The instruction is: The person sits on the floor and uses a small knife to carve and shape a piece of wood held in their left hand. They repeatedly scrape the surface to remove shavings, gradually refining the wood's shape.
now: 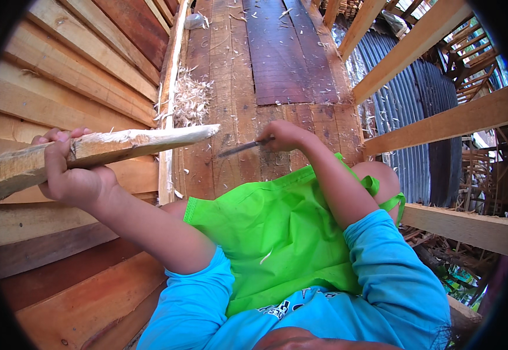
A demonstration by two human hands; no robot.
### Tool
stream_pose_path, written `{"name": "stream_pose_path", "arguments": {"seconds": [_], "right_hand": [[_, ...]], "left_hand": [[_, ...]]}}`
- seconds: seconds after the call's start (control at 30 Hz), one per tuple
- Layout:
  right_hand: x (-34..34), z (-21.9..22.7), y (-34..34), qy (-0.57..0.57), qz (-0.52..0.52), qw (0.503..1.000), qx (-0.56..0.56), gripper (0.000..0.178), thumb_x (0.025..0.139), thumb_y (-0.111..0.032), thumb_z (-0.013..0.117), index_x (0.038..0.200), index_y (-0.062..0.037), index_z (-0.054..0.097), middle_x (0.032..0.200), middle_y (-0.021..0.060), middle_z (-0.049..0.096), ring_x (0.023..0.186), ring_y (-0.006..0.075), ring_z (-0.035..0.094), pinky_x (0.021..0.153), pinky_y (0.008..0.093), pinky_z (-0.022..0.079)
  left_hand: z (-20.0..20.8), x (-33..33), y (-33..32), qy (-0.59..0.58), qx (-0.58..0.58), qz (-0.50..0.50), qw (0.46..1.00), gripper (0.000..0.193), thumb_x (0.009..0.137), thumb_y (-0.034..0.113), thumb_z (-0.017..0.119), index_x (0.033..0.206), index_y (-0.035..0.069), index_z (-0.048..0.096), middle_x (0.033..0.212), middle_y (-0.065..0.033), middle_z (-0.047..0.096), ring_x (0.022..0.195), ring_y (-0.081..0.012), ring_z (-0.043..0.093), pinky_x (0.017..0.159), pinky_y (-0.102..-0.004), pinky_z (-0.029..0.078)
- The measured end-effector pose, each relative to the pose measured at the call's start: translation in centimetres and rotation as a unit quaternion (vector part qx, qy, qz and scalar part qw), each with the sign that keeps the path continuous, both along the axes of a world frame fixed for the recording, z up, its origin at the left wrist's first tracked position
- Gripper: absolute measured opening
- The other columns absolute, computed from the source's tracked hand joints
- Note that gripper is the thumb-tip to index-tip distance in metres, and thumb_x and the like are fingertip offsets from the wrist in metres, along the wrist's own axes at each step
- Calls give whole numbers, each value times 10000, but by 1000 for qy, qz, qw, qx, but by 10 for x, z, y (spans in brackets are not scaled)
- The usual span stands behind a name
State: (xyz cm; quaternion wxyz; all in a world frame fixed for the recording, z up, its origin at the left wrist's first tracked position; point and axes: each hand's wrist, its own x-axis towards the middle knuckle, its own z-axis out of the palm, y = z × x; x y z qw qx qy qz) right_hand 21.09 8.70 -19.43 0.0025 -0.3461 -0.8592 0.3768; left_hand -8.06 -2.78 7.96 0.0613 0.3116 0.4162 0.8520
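At left, the left hand grips a pale-tipped length of wood, while near the centre the right hand holds a knife, with shavings heaped above left of centre and a green apron below.

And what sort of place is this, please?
Probably a wooden porch used for woodworking: there is a plank floor, a heap of wood shavings and, beyond open timber rails, corrugated metal sheets.

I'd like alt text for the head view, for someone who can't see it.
A person's left hand grips a rough wooden beam with a pale, tapered end, while the right hand holds a dark-bladed tool. Curled shavings lie on the plank floor; green cloth covers the lap.
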Motion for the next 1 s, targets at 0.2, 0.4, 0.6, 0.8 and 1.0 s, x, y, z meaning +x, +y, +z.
{"name": "stream_pose_path", "arguments": {"seconds": [0.2,0.4,0.6,0.8,1.0], "right_hand": [[-9,-5,4,-21,-168,979,111,295,736,-106,670,1013,-185,732,908,112,698,874,301,653,764,397,511],[-1,14,15,-27,-64,995,73,241,728,-100,666,940,-180,746,862,79,676,856,293,636,742,398,494],[8,-3,14,-72,-195,939,274,248,706,-83,673,901,-213,757,826,34,675,809,257,631,712,397,454],[12,5,21,-77,-128,977,154,286,705,-71,657,892,-263,757,822,27,686,908,249,618,823,431,394],[2,2,14,-112,-192,945,240,259,730,-84,657,924,-229,750,838,55,673,898,256,613,768,406,425]], "left_hand": [[0,-6,-5,-14,-2,2,1000,238,668,-12,525,903,5,497,758,-99,503,645,-230,516,631,-355,494],[2,-15,-14,-14,-12,6,1000,239,705,-1,546,929,31,466,772,-79,503,689,-237,539,662,-396,485],[-2,-9,-6,-24,-9,-11,1000,228,699,-7,531,919,20,474,770,-84,501,677,-234,534,665,-385,485],[0,-9,-8,-17,-8,7,1000,230,689,-13,517,915,10,479,773,-91,497,665,-232,528,653,-379,485],[-1,-8,-8,-36,-8,-22,999,256,710,-8,546,947,25,455,780,-75,489,704,-226,529,694,-396,466]]}}
